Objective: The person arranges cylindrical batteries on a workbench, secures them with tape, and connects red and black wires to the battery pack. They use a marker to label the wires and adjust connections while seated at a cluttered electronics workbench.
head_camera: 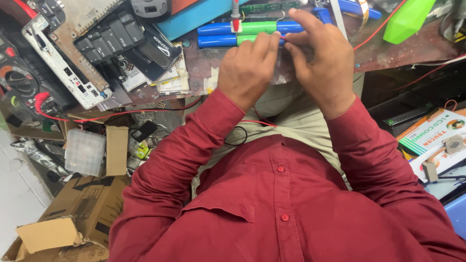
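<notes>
My left hand (247, 68) and right hand (323, 63) pinching a thin red wire (282, 37) over blue-green battery pack (242, 34), bench edge (194, 94) just below my wrists, clutter left, lap space open beneath.

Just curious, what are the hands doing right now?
Left hand and right hand pinching a thin red wire at the blue-green battery pack. Red probe resting on the pack.

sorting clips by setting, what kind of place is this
Likely a small electronics repair bench. Both hands, left hand and right hand, work on a pack of blue and green battery cells, beside a multimeter and a stripped laptop part.
</notes>
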The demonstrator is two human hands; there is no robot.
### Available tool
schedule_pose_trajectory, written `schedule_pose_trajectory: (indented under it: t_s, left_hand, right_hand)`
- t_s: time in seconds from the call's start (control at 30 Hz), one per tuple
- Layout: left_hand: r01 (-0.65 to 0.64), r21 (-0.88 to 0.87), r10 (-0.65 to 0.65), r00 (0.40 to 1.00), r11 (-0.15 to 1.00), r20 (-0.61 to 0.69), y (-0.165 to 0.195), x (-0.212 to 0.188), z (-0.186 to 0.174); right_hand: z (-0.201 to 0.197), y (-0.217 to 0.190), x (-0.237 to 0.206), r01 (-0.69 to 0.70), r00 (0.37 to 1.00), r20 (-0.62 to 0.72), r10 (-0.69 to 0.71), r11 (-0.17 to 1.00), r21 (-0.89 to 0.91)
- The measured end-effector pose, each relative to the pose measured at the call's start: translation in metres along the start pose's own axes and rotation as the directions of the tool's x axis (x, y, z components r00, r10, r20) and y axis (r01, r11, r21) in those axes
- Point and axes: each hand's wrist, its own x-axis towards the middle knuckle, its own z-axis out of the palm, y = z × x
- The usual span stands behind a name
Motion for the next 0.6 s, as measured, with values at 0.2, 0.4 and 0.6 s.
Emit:
schedule_pose_trajectory:
  t_s: [0.2, 0.4, 0.6]
  left_hand:
    - [0.019, -0.145, -0.028, 0.998, 0.989, -0.061, -0.008, 0.0, -0.011]
    - [-0.017, -0.138, 0.006, 0.997, 0.99, -0.079, -0.007, -0.005, -0.014]
    - [-0.01, -0.156, -0.002, 0.997, 0.988, -0.077, -0.008, -0.006, -0.013]
  right_hand:
    - [-0.003, 0.003, 0.005, 0.012, 1.0, 0.002, -0.012, 0.999, 0.045]
    - [0.0, 0.003, 0.002, 0.008, 1.0, -0.029, -0.005, 0.993, 0.115]
    - [0.004, 0.005, 0.0, 0.061, 0.994, -0.091, -0.055, 0.996, 0.071]
